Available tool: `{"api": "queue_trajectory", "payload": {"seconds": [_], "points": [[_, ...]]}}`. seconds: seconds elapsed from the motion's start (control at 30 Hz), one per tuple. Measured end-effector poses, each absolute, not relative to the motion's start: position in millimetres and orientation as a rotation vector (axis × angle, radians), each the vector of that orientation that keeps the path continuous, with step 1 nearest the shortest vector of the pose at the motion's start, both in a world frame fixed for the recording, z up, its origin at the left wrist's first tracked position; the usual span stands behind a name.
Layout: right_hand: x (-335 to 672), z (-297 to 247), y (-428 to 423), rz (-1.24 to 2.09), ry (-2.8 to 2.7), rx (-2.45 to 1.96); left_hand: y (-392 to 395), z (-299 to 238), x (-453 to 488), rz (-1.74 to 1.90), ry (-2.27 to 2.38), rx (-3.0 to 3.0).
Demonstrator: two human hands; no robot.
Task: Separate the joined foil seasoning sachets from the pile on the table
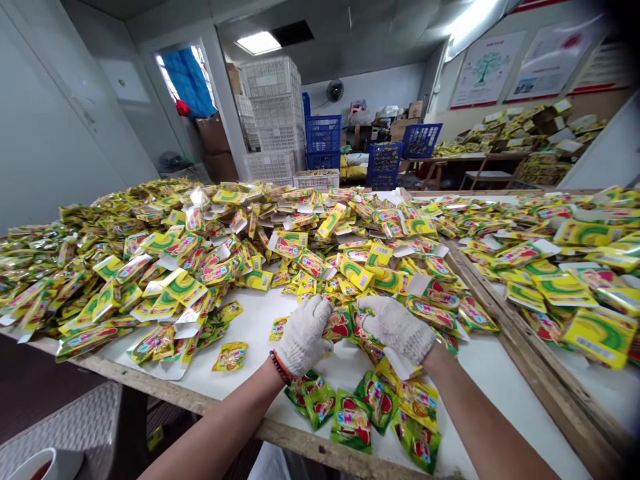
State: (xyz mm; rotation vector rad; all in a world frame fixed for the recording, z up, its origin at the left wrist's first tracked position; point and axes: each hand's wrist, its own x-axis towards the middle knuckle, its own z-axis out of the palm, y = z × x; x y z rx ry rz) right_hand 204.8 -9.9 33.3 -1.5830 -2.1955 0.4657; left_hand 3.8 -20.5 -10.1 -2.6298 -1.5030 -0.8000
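Both hands wear white knit gloves. My left hand (303,335) and my right hand (397,328) curl their fingers together on a green and red snack packet (341,323) at the near edge of a big heap of yellow and green packets (210,257) on the white table (250,317). A white card flap (397,363) pokes out under my right palm. Several green packets (365,410) lie overlapped in a row just before my wrists, near the table's front edge.
A wooden rail (505,313) splits off a second table to the right, also covered in packets (565,267). White crates (273,113) and blue crates (324,140) are stacked at the back. A cup (43,465) sits at the bottom left.
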Motion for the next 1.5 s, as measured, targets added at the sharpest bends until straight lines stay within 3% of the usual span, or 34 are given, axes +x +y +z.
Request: {"api": "queue_trajectory", "payload": {"seconds": [0.27,0.53,0.8,1.2,1.37,1.5], "points": [[203,41,-12,0.632,-1.988,-1.587,-17,-11,0,-0.87,-1.502,-2.627],[202,32,-12,0.487,-2.18,-1.595,-21,-13,3,-0.806,-1.507,-2.693],[203,35,-8,0.473,-1.837,-1.624,-16,-15,2,-0.953,-1.617,-2.617],[208,46,-13,0.689,-1.737,-1.48,-16,-18,-2,-1.094,-1.66,-2.621],[208,51,-13,0.991,-1.313,-1.343,-15,-18,-4,-1.14,-1.749,-2.51],[192,44,-15,1.006,-1.223,-1.288,-15,-15,-4,-1.151,-1.862,-2.443]]}}
